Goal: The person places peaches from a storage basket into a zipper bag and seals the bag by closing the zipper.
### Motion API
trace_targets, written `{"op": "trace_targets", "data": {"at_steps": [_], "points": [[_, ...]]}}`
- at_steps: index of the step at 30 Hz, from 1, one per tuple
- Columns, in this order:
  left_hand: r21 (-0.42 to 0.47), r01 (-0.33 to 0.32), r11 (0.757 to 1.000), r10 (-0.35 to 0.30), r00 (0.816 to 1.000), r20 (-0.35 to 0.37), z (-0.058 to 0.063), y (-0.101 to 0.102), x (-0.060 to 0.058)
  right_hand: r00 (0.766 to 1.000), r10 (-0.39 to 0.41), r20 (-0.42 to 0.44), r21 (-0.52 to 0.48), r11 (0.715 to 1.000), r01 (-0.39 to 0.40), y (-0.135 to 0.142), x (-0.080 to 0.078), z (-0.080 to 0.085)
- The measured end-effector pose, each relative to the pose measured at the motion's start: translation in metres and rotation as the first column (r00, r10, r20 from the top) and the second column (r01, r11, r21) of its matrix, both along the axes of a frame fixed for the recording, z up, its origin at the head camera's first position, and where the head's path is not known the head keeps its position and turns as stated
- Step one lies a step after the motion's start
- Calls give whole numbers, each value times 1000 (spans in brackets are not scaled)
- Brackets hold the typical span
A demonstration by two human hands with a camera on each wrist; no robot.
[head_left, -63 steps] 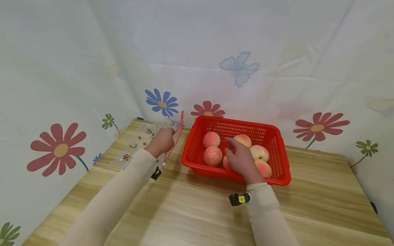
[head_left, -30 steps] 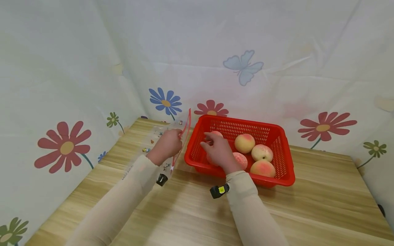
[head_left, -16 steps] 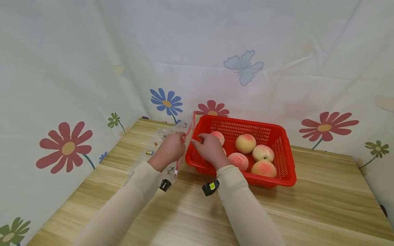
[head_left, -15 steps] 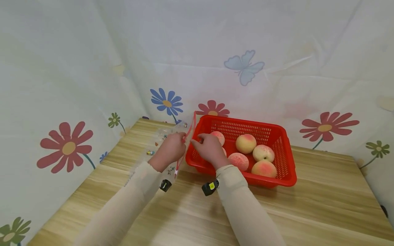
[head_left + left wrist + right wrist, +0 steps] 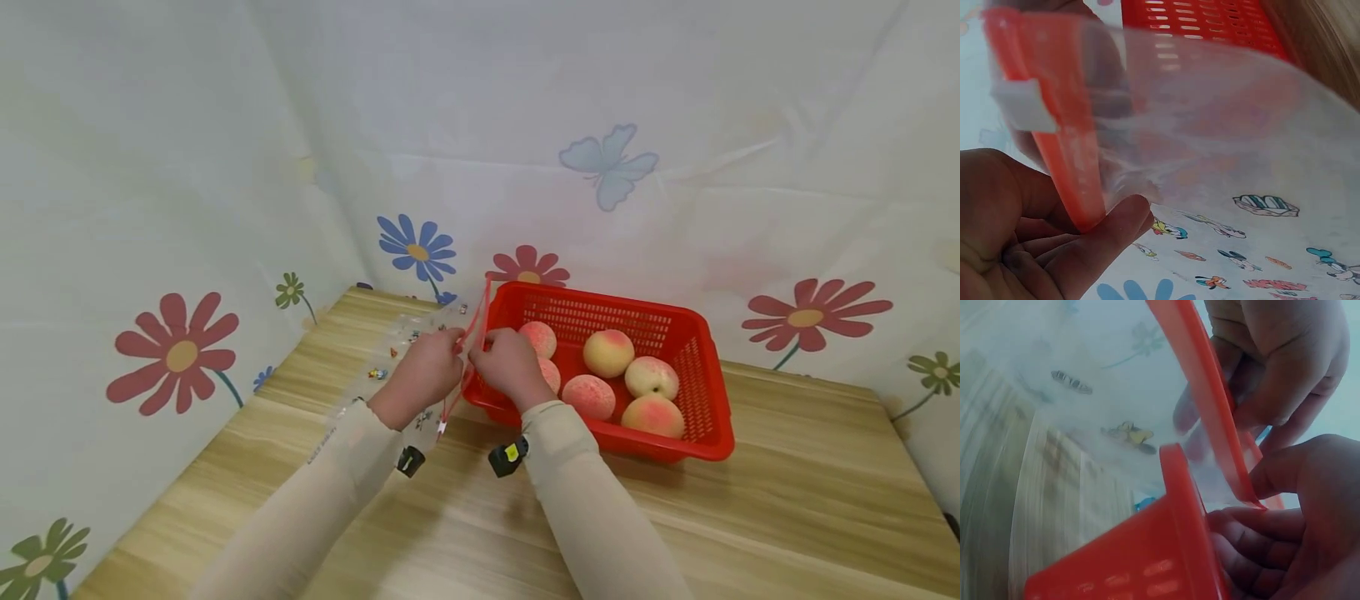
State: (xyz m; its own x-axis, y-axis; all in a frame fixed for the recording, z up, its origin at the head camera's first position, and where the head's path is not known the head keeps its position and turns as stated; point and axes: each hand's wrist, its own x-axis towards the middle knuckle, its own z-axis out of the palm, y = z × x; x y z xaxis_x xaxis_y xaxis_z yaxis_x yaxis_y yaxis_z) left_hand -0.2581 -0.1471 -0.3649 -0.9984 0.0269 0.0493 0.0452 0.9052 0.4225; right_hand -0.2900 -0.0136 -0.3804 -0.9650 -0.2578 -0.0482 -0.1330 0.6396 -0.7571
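A clear zip bag (image 5: 408,367) printed with small cartoon figures has a red zip edge (image 5: 1063,125) and a white slider (image 5: 1025,106). My left hand (image 5: 427,367) pinches one side of that edge, the thumb lying against the film. On the other side, thumb and finger of my right hand (image 5: 1297,506) pinch the red strip. The two sides of the bag's mouth stand slightly apart at the hands. Both hands are at the left end of a red basket (image 5: 705,392). Inside it lie several peaches (image 5: 609,353), two of them partly behind my right hand.
The wood-grain table (image 5: 795,483) carries bag and basket. A floral cloth wall (image 5: 465,100) rises directly behind and to the left. The basket's left rim stands close beside the bag's mouth.
My right hand has moved left from over the peaches to the bag and now pinches its red edge. My left hand has shifted right with the bag, and the bag's mouth has begun to part.
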Motion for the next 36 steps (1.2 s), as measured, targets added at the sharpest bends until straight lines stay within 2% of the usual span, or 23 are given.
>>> {"op": "trace_targets", "data": {"at_steps": [4,7,11,14,20,23,30,33,36], "points": [[-5,25,1000,-25,997,-78,-6,-1,0,999,-1,-47,5,1000,1,-5,-1,-2],[-46,46,998,-52,988,-147,-11,-1,-1,996,12,-93,1,1000,-12,-8,-1,-2],[-74,34,997,-47,983,-177,-10,-2,0,995,9,-100,-26,1000,-12,-6,0,0],[-96,5,995,-24,980,-197,-3,-6,2,994,-4,-105,-24,1000,2,-4,1,2],[-165,-29,986,-28,942,-335,13,-24,1,994,-20,-111,4,1000,20,-1,0,2],[-158,-53,986,-7,935,-355,22,-34,0,992,-21,-121,15,1000,23,1,-2,1],[-112,-121,986,76,937,-342,43,-57,2,991,-20,-133,13,1000,22,5,-5,-3],[-99,-162,982,113,918,-380,51,-66,2,995,-26,-100,1,1000,26,8,-6,-5],[-64,-170,983,123,884,-451,56,-74,4,998,-32,-57,-16,999,31,12,-8,-6]]}}
